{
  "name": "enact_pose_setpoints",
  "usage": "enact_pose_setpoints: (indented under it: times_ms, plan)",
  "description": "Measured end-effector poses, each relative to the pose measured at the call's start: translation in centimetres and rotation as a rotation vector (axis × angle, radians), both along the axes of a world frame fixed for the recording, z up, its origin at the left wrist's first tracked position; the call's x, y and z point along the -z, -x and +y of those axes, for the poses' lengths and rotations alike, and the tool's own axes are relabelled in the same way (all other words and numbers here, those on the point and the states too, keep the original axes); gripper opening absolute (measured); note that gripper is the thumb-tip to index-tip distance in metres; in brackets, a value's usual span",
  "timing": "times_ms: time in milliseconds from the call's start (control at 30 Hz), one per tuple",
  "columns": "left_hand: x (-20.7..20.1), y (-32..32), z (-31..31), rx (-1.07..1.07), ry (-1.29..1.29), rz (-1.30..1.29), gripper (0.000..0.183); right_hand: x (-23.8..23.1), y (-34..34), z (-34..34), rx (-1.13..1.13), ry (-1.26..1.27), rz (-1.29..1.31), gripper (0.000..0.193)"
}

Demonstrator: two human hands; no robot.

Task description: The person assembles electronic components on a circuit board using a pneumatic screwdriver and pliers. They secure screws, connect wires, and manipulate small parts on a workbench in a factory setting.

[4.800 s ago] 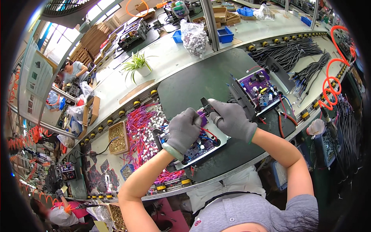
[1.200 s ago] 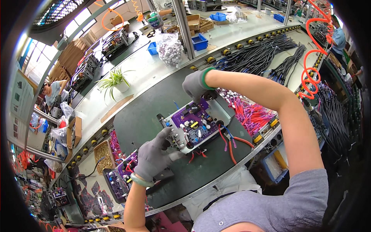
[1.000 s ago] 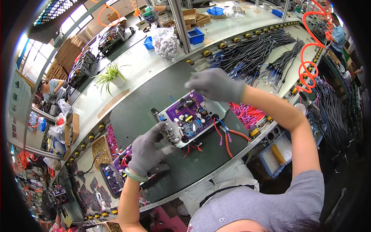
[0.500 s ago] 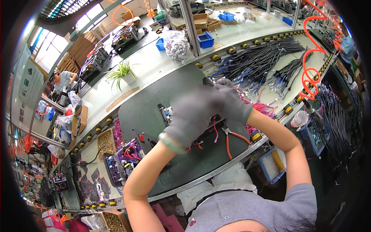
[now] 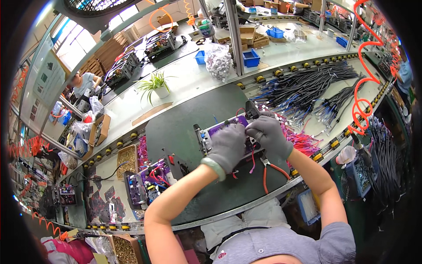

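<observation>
A purple circuit-board assembly (image 5: 214, 130) with a pale frame and black end pieces lies on the dark green mat (image 5: 176, 119) in front of me. My left hand (image 5: 228, 147), in a grey glove, is closed over the middle of the board, fingertips bent down. Close beside it, my right hand (image 5: 269, 135), gloved too, has its fingers pinched together at the board's right end, next to an upright black block (image 5: 252, 110). What either hand pinches is hidden behind the fingers. A thin red wire loops up near the fingertips. Pliers (image 5: 266, 171) with orange-red handles lie just below my right hand.
Black cable bundles (image 5: 303, 90) and pink-red wires (image 5: 303, 140) lie to the right. Another purple board assembly (image 5: 137, 190) and a box of brass-coloured small parts (image 5: 127, 160) are at left. A potted plant (image 5: 161, 90) stands beyond the mat; a coiled orange hose (image 5: 367, 57) hangs at right.
My hands, blurred and overlapping before, now show sharply and slightly apart, lower over the board. More of the purple board and the black block has come into sight. The whole view has shifted a little.
</observation>
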State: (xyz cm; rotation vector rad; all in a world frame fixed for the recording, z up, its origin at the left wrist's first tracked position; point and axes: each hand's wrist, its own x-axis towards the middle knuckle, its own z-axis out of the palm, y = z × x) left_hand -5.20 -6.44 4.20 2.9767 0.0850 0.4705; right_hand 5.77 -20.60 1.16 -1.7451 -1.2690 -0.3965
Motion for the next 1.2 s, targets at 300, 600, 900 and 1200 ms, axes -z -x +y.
enact_pose_setpoints:
  times_ms: [300, 600, 900, 1200]
  plan:
    - [-1.7, 3.3, -3.0, 0.042, 0.017, -0.596, 0.038, -2.1, -0.6, -0.6, 0.046, 0.248, -0.209, 0.003]
    - [6.3, 6.5, -6.2, -0.018, 0.178, -0.289, 0.055, -3.9, -1.8, 2.6, -0.159, 0.652, -0.451, 0.005]
    - [7.3, 6.2, -5.8, -0.034, 0.187, -0.377, 0.038, -3.8, -2.0, 2.0, -0.192, 0.52, -0.364, 0.003]
    - [8.1, 7.4, -6.1, -0.045, 0.487, -0.322, 0.028, -4.3, -1.9, 2.3, -0.234, 0.72, -0.375, 0.007]
